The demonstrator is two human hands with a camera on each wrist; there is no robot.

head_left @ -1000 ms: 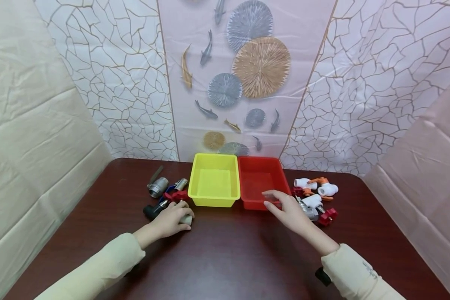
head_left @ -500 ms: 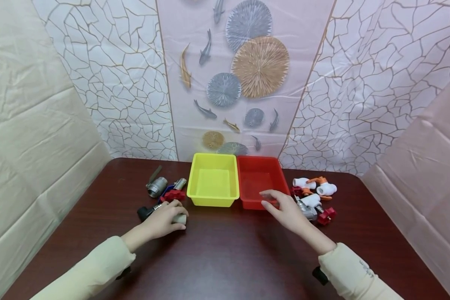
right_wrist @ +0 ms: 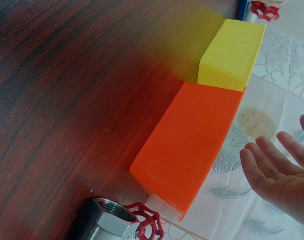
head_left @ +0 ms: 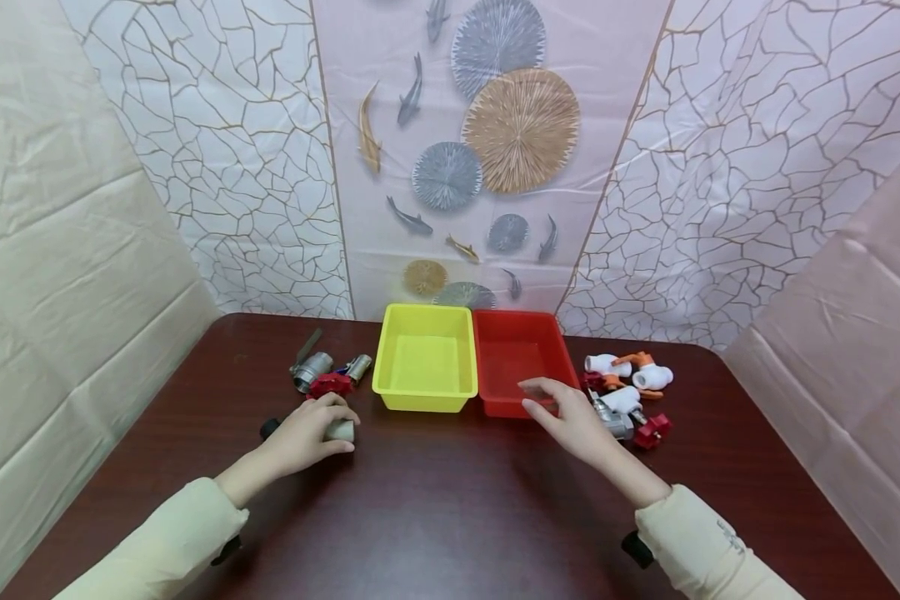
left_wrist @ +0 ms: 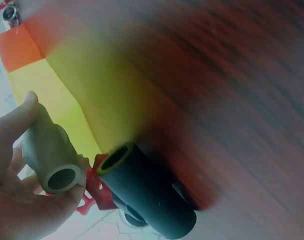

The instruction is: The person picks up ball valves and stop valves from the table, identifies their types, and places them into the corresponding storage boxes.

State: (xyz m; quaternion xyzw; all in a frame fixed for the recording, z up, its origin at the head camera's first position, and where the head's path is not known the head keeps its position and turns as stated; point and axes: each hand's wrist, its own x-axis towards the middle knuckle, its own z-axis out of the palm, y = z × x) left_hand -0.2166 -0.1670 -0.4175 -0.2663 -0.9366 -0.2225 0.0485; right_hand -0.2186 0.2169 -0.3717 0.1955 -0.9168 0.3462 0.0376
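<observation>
My left hand (head_left: 300, 437) holds a grey plastic valve (left_wrist: 52, 150), a short thick pipe body with its round open end showing in the left wrist view. Thumb and fingers curl round it, low over the table. Just beyond the hand is a red handwheel (head_left: 331, 384), partly hidden by the fingers in the left wrist view. A black valve (left_wrist: 149, 192) lies right beside the grey one; the hand mostly hides it in the head view. My right hand (head_left: 573, 421) is held with loose fingers by the front right corner of the red bin (head_left: 513, 409), holding nothing.
A yellow bin (head_left: 425, 402) stands against the red one at the back. Left of it lie a large metal ball valve (head_left: 313, 371) and a smaller metal valve (head_left: 358, 367). Several white, orange-handled valves (head_left: 652, 377) and a red-wheeled metal valve (head_left: 651, 431) lie at right.
My left hand has moved left with the grey valve, away from the yellow bin. The red handwheel and black valve have shifted left too. The right hand has barely moved.
</observation>
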